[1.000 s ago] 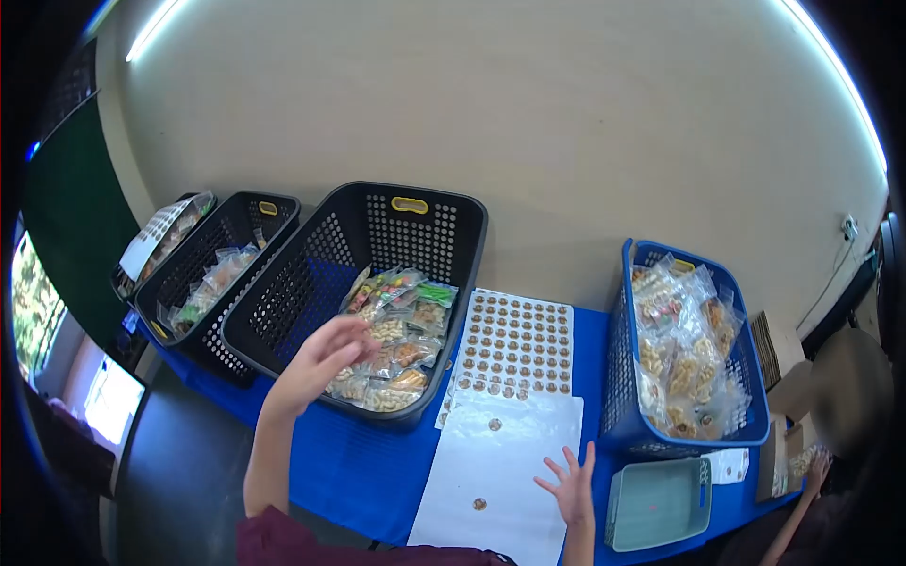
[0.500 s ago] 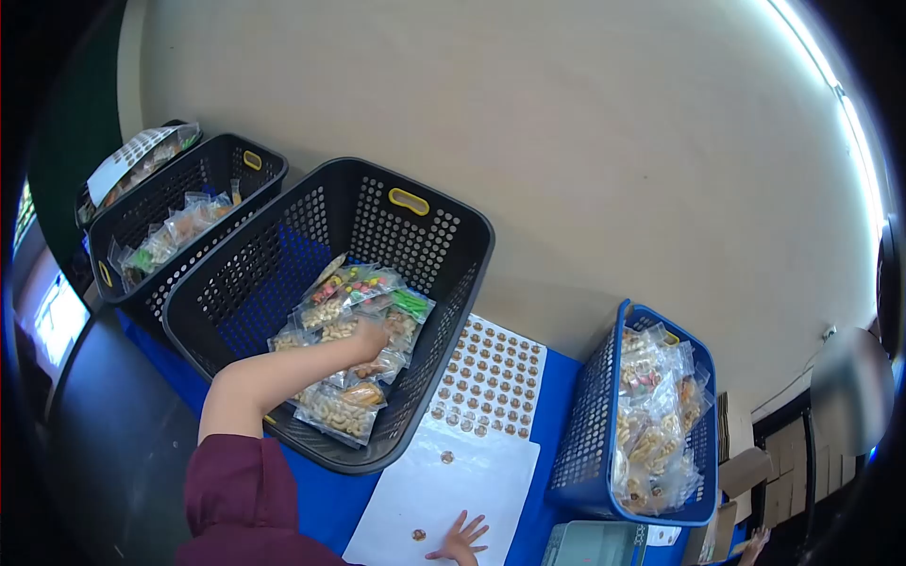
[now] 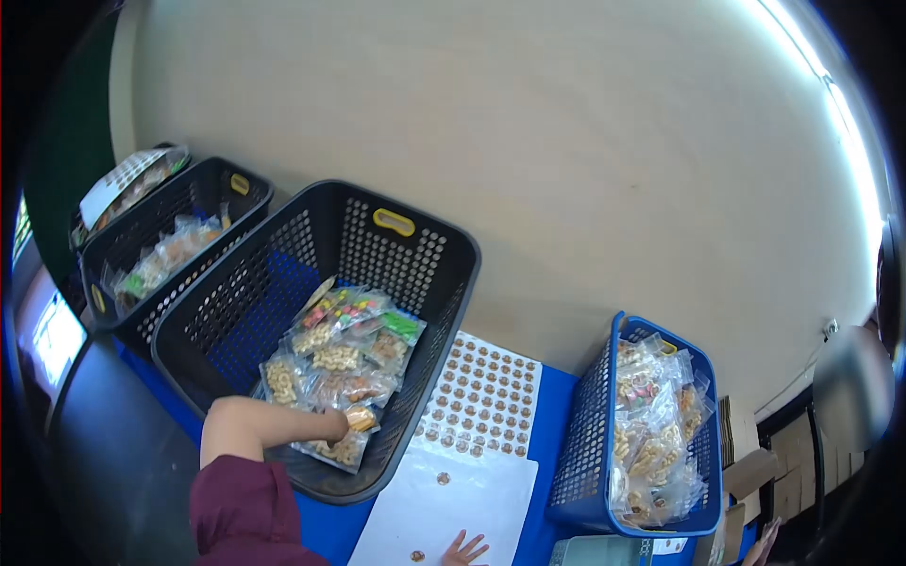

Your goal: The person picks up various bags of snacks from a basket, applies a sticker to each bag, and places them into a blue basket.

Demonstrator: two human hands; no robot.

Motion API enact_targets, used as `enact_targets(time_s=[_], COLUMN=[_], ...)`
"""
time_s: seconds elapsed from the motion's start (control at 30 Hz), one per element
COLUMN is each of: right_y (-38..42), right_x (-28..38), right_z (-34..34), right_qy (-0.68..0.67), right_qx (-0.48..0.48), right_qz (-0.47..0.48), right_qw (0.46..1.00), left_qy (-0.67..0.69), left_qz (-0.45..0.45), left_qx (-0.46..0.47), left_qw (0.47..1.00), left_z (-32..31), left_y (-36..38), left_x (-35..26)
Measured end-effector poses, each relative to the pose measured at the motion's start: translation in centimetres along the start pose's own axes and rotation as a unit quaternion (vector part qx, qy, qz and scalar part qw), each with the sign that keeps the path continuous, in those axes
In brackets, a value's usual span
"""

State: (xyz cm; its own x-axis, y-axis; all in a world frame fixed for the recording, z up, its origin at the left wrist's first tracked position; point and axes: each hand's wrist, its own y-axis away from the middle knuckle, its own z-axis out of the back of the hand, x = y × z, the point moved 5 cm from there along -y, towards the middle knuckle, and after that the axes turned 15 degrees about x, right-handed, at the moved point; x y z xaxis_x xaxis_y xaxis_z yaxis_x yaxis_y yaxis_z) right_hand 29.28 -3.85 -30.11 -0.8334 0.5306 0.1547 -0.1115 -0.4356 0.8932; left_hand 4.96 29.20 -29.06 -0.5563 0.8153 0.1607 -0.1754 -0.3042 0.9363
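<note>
My left hand (image 3: 330,426) reaches into a black basket (image 3: 444,368), fingers curled down on a snack packet (image 3: 360,418) with orange-brown pieces; the fingertips are partly hidden. Around it lie several clear packets, among them pale ring-shaped snacks (image 3: 280,379), colourful pieces (image 3: 342,307) and a green-filled one (image 3: 399,325). My right hand (image 3: 462,550) rests with fingers spread on a white sheet (image 3: 453,505), cut off by the bottom edge. Two round brown stickers are on that sheet, one a sticker (image 3: 444,478) near its top.
A sheet of round stickers (image 3: 481,396) lies beside the black basket on the blue cloth (image 3: 557,396). Right of it stands a blue basket (image 3: 580,462) full of packets, a clear tub (image 3: 595,551) below. More black baskets (image 3: 203,259) stand left. Another person's hand (image 3: 764,544) shows lower right.
My left hand has moved from the middle of the packet pile toward the near end of the basket. The view has shifted, so my right hand sits lower in frame.
</note>
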Motion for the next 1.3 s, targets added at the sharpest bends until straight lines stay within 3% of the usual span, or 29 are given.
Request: enact_targets(time_s=[0.17, 0.3, 0.33, 0.4, 0.47, 0.5, 0.53, 0.63, 0.7, 0.77, 0.83, 0.93, 1.03, 1.13, 1.17, 1.27, 1.3], right_y=[0.5, 1.5, 0.5, -0.1, 1.0, 0.0, -0.8, -1.1, -0.7, 0.3, 0.6, 2.1, 2.6, 2.9, 2.9, 3.1, 3.3], right_x=[-0.3, 0.5, -0.1, 0.2, -0.3, -0.5, -0.7, -1.0, -1.0, -0.8, -0.9, -1.6, -3.0, -4.0, -4.2, -4.8, -4.9], right_z=[0.6, 1.4, 0.9, 0.6, 1.0, 0.9, 0.6, 0.5, 0.4, 1.0, 1.1, 0.8, -0.1, -1.3, -1.8, -2.1, -2.4], right_qy=[-0.005, -0.025, -0.002, 0.046, -0.016, -0.021, -0.026, -0.007, -0.001, -0.012, -0.014, -0.003, 0.007, -0.006, -0.009, -0.014, -0.013], right_qx=[-0.027, -0.034, -0.080, -0.166, -0.068, -0.014, 0.042, 0.010, -0.006, -0.015, -0.023, -0.069, -0.148, -0.182, -0.185, -0.194, -0.194], right_qz=[0.006, 0.011, -0.006, -0.036, -0.029, -0.041, -0.052, -0.062, -0.057, -0.041, -0.014, 0.023, 0.079, 0.111, 0.111, 0.107, 0.106], right_qw=[1.000, 0.999, 0.997, 0.984, 0.997, 0.999, 0.997, 0.998, 0.998, 0.999, 1.000, 0.997, 0.986, 0.977, 0.976, 0.975, 0.975], left_qy=[-0.019, 0.047, 0.068, 0.089, 0.111, 0.146, 0.209, 0.293, 0.436, 0.350, 0.419, 0.593, 0.627, 0.615, 0.600, 0.618, 0.654], left_qz=[0.046, 0.083, 0.086, 0.134, 0.216, 0.191, 0.193, 0.134, -0.136, -0.159, -0.230, -0.388, -0.393, -0.480, -0.480, -0.496, -0.448], left_qx=[0.039, -0.184, -0.231, -0.391, -0.460, -0.507, -0.553, -0.742, -0.731, -0.761, -0.704, -0.577, -0.593, -0.579, -0.584, -0.564, -0.560], left_qw=[0.998, 0.978, 0.967, 0.906, 0.854, 0.828, 0.783, 0.587, 0.507, 0.523, 0.526, 0.406, 0.318, 0.239, 0.260, 0.233, 0.242], left_z=[1.3, 8.6, 9.9, 14.1, 16.8, 17.3, 17.2, 13.2, 10.2, 6.9, 4.3, 0.2, -2.1, -3.4, -3.5, -5.1, -4.9], left_y=[-1.3, 6.5, 8.4, 14.9, 24.8, 29.0, 33.9, 42.3, 44.6, 43.7, 41.9, 37.1, 38.8, 40.6, 41.5, 40.2, 40.7], left_x=[0.3, 2.5, 3.0, 4.9, 5.3, 5.6, 4.7, 0.2, -4.2, -7.6, -10.7, -12.8, -14.1, -14.5, -14.9, -15.1, -15.7])
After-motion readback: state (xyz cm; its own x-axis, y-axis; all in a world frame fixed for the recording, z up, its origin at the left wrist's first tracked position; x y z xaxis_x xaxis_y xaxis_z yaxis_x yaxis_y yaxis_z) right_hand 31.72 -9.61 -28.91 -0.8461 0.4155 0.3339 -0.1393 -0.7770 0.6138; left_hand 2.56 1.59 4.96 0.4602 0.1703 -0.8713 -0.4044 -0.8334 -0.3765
